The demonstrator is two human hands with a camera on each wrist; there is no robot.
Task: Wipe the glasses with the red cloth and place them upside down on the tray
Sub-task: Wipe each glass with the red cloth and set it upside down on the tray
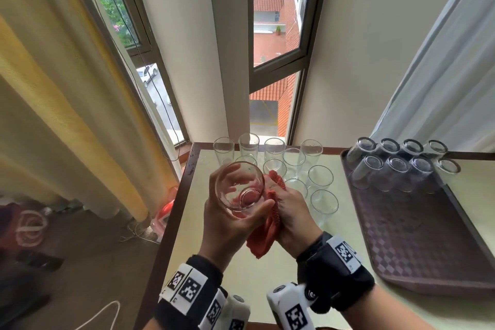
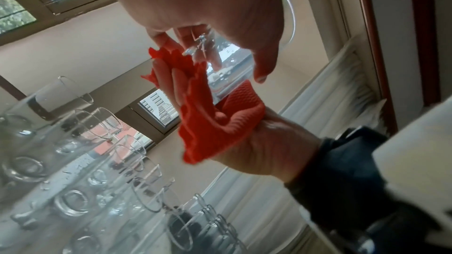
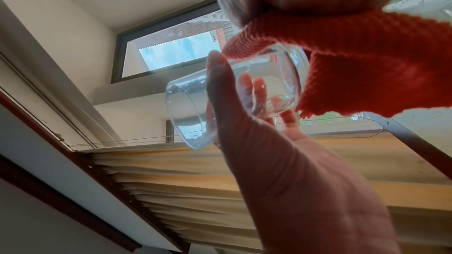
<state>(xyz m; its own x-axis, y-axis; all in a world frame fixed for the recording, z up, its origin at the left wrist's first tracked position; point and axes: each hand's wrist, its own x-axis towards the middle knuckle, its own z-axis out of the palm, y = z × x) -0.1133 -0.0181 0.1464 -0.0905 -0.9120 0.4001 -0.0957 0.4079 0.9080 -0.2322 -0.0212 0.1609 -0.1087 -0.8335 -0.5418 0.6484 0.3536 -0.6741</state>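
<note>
Left hand (image 1: 227, 225) grasps glass (image 1: 239, 186) above tabletop (image 1: 267, 276), tilted, mouth toward person, so base is reachable. Right hand (image 1: 292, 214) clutches cloth (image 1: 263, 236) against glass base, likely wiping. Tray (image 1: 428, 249) holds inverted glasses.

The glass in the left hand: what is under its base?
The red cloth, held by the right hand, presses against the glass base. The right fingers there are covered by cloth.
</note>
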